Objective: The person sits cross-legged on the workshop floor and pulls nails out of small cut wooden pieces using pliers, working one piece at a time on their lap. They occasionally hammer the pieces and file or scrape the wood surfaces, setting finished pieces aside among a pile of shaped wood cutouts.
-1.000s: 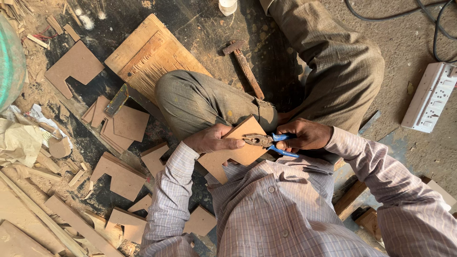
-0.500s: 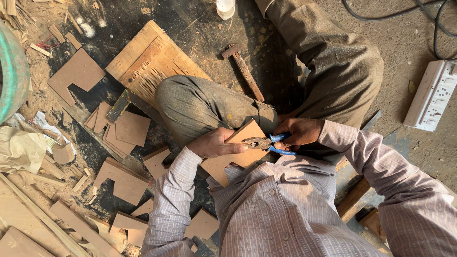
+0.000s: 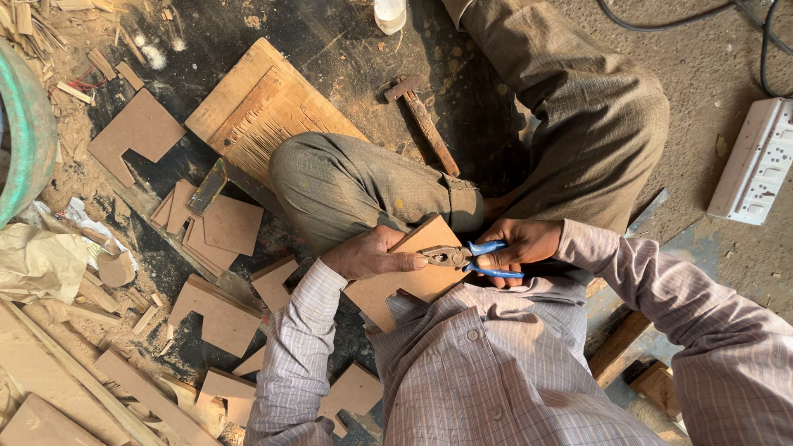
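Head view: left hand (image 3: 369,254) grips cut board (image 3: 413,281); right hand (image 3: 522,244) squeezes pliers (image 3: 462,258) (blue-handled).

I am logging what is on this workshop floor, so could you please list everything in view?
notched board piece: one, brown, on the lap, under both hands
pliers: one, blue handles, on that piece
hammer: one, wooden handle, on the floor above the knee
wooden board: one, pale, scored, behind the knee
cut board pieces: many, brown, scattered on the left floor
socket strip: one, white, right edge
cable: black, top right
bottle: one, whitish, top edge
drum: one, green, left edge
left hand: steadies the piece
right hand: grip shut on the pliers handles
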Demonstrator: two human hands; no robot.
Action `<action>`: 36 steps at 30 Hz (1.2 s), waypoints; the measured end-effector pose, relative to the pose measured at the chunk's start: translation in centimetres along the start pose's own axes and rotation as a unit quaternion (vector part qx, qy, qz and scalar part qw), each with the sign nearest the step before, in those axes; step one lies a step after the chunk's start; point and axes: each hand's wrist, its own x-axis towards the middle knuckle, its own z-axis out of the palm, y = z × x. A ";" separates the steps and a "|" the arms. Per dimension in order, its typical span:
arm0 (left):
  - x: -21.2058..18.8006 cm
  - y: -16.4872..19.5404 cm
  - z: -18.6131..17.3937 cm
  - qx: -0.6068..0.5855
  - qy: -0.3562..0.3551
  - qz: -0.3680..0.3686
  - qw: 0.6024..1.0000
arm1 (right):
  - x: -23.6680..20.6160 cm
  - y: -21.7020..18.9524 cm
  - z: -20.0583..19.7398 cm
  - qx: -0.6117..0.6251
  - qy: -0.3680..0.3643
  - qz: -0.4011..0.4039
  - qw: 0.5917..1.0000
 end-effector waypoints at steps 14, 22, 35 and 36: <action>-0.8 2.8 5.8 0.408 0.377 0.003 0.831 | 0.2 3.3 4.5 0.052 0.171 -0.118 0.977; -1.3 0.7 6.1 0.519 0.478 0.211 0.676 | -0.1 4.6 6.8 0.085 0.164 -0.151 0.971; -1.0 3.0 6.5 0.402 0.548 0.118 0.724 | -1.9 4.4 6.7 0.002 0.231 -0.097 0.968; -1.2 3.4 6.6 0.380 0.556 0.107 0.731 | -1.6 4.3 7.0 0.029 0.210 -0.134 0.968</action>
